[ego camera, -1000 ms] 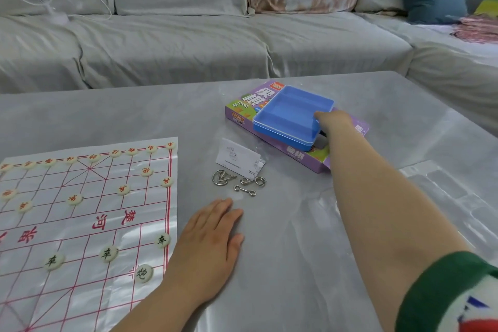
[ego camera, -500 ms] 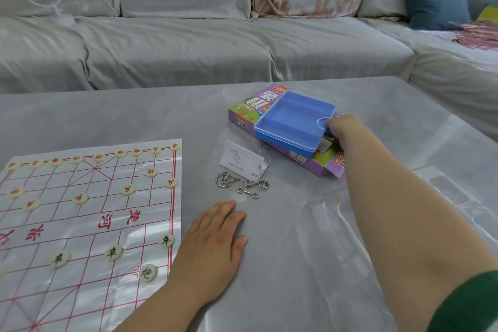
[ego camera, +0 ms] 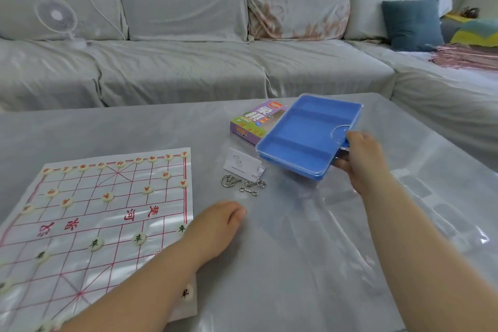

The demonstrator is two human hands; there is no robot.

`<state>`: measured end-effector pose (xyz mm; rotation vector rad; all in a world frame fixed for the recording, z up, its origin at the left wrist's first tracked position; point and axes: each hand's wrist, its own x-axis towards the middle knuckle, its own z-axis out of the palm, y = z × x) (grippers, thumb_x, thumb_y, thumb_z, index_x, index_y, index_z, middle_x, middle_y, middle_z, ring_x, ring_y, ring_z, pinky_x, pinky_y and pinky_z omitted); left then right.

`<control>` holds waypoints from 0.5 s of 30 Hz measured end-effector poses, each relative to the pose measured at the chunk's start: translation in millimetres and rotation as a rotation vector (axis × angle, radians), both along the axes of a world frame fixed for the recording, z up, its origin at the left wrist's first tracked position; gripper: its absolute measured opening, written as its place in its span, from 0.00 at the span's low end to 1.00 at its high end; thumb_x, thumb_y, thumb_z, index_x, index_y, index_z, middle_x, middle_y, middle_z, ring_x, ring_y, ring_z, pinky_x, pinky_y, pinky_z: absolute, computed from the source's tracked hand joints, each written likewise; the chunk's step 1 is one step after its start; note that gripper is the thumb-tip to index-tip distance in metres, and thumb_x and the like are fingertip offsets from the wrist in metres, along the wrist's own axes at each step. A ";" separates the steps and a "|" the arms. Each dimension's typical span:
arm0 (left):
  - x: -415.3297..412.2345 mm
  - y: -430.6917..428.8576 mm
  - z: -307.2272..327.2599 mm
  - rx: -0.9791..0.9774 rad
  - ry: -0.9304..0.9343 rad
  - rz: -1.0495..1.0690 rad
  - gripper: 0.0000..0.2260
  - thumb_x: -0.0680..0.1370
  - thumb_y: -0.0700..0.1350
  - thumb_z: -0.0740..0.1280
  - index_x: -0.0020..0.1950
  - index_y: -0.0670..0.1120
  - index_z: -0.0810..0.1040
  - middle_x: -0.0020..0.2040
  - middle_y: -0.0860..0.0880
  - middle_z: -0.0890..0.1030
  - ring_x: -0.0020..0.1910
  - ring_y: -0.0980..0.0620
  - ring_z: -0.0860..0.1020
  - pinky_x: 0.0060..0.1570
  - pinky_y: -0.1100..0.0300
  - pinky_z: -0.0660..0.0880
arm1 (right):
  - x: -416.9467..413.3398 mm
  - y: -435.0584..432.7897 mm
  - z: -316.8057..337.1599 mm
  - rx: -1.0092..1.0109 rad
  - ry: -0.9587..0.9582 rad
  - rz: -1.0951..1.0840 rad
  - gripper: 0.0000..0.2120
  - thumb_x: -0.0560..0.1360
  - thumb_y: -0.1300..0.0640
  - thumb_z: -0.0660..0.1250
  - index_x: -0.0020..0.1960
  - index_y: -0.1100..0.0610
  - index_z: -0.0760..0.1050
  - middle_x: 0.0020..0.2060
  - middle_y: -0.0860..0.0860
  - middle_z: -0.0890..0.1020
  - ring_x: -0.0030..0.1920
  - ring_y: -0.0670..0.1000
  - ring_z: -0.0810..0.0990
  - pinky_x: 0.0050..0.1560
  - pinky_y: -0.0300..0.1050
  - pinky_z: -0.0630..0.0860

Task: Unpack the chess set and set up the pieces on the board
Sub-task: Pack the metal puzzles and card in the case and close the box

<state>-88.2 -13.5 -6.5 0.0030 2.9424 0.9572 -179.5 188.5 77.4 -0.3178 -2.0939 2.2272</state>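
Note:
A white plastic chess board with red lines lies at the table's left. Several cream round pieces stand on it, red-marked along the far rows and dark-marked nearer me. My right hand grips the near right edge of the blue plastic tray and holds it tilted above the table, over the purple chess box. The tray's compartments look empty. My left hand rests on the table beside the board's right edge, its fingers curled under.
A small white card and metal ring puzzles lie between the board and the tray. Clear plastic wrap is spread over the table's right half. A grey sofa with a white fan stands behind the table.
My right hand has lifted the blue tray off the purple box and drawn it toward me. The fingers of my left hand have curled in. The view has shifted up.

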 end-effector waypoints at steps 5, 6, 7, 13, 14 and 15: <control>47.3 20.7 57.8 0.323 0.357 0.242 0.11 0.78 0.45 0.59 0.60 0.49 0.72 0.52 0.56 0.69 0.52 0.59 0.67 0.49 0.68 0.61 | 79.4 6.4 -0.4 0.176 -0.042 0.127 0.11 0.77 0.64 0.53 0.38 0.57 0.68 0.36 0.52 0.76 0.34 0.51 0.77 0.23 0.35 0.76; 58.9 29.5 64.8 0.369 0.358 0.216 0.13 0.77 0.46 0.61 0.62 0.50 0.69 0.54 0.58 0.66 0.55 0.61 0.65 0.51 0.69 0.60 | 94.6 5.1 -3.4 0.205 -0.059 0.157 0.11 0.77 0.65 0.53 0.37 0.57 0.67 0.34 0.52 0.76 0.33 0.50 0.76 0.22 0.34 0.74; 68.7 38.8 68.7 0.406 0.324 0.182 0.17 0.76 0.48 0.62 0.65 0.52 0.66 0.56 0.59 0.63 0.57 0.62 0.63 0.53 0.70 0.58 | 107.9 2.9 -7.2 0.229 -0.071 0.190 0.11 0.77 0.65 0.53 0.37 0.58 0.67 0.33 0.51 0.75 0.32 0.50 0.76 0.22 0.34 0.74; 89.6 67.2 54.0 0.409 -0.021 0.141 0.38 0.71 0.60 0.65 0.74 0.53 0.50 0.74 0.54 0.53 0.73 0.53 0.53 0.71 0.53 0.56 | 160.3 -10.7 -20.4 0.313 -0.062 0.304 0.12 0.75 0.66 0.58 0.34 0.57 0.65 0.33 0.52 0.71 0.34 0.49 0.73 0.33 0.42 0.74; 90.9 67.6 52.4 0.421 -0.055 0.144 0.39 0.70 0.60 0.66 0.74 0.52 0.50 0.74 0.53 0.53 0.73 0.52 0.53 0.71 0.52 0.56 | 165.2 -12.4 -19.5 0.310 -0.053 0.318 0.12 0.75 0.65 0.58 0.34 0.56 0.66 0.33 0.51 0.72 0.34 0.48 0.73 0.33 0.41 0.74; 92.1 67.4 52.1 0.441 -0.073 0.147 0.39 0.70 0.60 0.66 0.74 0.52 0.50 0.74 0.52 0.53 0.73 0.52 0.54 0.71 0.52 0.57 | 168.9 -13.5 -18.7 0.304 -0.044 0.327 0.12 0.75 0.65 0.59 0.34 0.55 0.66 0.32 0.50 0.72 0.34 0.47 0.73 0.33 0.40 0.73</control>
